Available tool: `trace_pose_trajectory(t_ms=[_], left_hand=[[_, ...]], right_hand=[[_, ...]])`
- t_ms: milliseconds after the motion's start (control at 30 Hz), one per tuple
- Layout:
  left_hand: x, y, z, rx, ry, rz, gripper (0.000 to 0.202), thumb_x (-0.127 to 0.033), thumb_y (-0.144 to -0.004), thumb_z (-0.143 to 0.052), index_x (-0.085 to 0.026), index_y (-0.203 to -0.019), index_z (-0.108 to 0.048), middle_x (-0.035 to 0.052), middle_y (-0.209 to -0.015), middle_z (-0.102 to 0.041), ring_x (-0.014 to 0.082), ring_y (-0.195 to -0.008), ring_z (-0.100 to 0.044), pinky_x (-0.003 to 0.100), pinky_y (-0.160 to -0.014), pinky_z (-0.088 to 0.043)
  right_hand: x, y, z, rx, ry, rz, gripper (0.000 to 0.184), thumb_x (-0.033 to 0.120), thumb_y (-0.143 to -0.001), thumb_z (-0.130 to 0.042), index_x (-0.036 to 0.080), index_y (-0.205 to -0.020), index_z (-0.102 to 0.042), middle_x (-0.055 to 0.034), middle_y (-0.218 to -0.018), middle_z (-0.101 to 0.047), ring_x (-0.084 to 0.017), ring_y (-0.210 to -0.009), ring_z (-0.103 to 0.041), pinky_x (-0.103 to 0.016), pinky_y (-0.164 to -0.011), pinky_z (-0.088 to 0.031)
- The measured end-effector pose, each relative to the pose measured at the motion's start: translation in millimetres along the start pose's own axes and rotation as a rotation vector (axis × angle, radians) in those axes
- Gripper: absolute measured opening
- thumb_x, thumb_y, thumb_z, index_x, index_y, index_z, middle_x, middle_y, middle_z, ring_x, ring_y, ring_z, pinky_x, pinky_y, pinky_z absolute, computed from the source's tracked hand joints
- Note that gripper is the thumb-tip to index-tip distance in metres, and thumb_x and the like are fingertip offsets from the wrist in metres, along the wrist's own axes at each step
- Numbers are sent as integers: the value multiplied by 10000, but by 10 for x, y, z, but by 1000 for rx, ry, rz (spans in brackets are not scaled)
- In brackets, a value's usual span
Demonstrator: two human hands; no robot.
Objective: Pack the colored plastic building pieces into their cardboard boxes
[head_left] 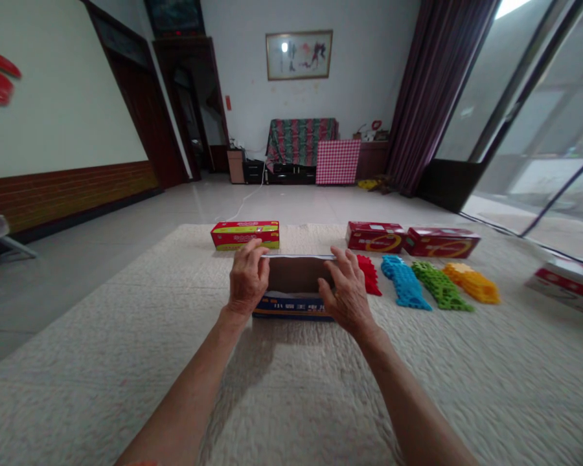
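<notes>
A dark blue cardboard box [291,307] with white lettering stands on the mat in front of me. Its brown inner flap [294,275] is raised between my hands. My left hand [247,277] grips the left edge of the flap, fingers bent over the top. At the right edge, my right hand [346,290] holds the flap with curled fingers, its thumb on the brown side. What lies inside the box is hidden from me. Just beyond my right hand is a stack of red plastic pieces [369,275], partly covered by it.
Rows of blue pieces [405,283], green pieces [441,285] and yellow pieces [472,282] lie to the right. A red and yellow-green box [245,234], two dark red boxes [375,238] and a white-red box [571,288] rest on the cream mat [126,362].
</notes>
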State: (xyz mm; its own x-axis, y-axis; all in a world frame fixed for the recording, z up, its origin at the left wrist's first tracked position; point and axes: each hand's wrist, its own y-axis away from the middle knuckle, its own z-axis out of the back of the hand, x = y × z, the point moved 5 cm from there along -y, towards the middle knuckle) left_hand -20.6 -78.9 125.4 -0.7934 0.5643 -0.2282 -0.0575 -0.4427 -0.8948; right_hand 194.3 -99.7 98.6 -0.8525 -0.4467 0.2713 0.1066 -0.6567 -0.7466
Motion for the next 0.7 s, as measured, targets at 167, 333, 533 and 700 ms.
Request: trace_pose_trajectory(t_ms=[167, 333, 533, 700], left_hand=[[-204, 34, -31, 104, 48, -53, 118, -232, -916, -509, -205, -919, -624, 66, -903, -689, 196, -898, -650, 355, -867, -534], [-238, 138, -263, 310, 145, -110, 270, -161, -920, -444, -184, -1131, -612, 96, -1108, -683, 198, -1063, -645, 356, -957, -529], [-161, 213, -373, 400, 103, -37, 523, -175, -857, -544, -154, -1369, -446, 174, -1510, -384, 274, -1394, -394, 445, -1110, -419], [-103, 248, -416, 510, 82, 36, 609, -196, -804, -612, -175, -1386, -432, 181, -1536, -348, 315, -1386, -399, 479, -1079, -440]], right_hand=[[-22, 12, 27, -6, 80, -75, 388, 236, -869, -526, 160, -1249, -553, -153, -1577, -268, -395, -1458, -154, -598, -1088, -295], [1, -8, 145, -178, 55, -88, 473, 198, -841, -533, 215, -1313, -500, -130, -1532, -297, -371, -1455, -150, -606, -1093, -282], [75, -2, 142, -235, -180, 2, 255, 107, -841, -457, 213, -999, -628, -91, -1019, -618, -229, -992, -585, -390, -896, -492], [-56, 27, -60, -7, -78, -71, 287, 110, -803, -494, 174, -1041, -641, -134, -1164, -610, -273, -1098, -552, -436, -970, -455]])
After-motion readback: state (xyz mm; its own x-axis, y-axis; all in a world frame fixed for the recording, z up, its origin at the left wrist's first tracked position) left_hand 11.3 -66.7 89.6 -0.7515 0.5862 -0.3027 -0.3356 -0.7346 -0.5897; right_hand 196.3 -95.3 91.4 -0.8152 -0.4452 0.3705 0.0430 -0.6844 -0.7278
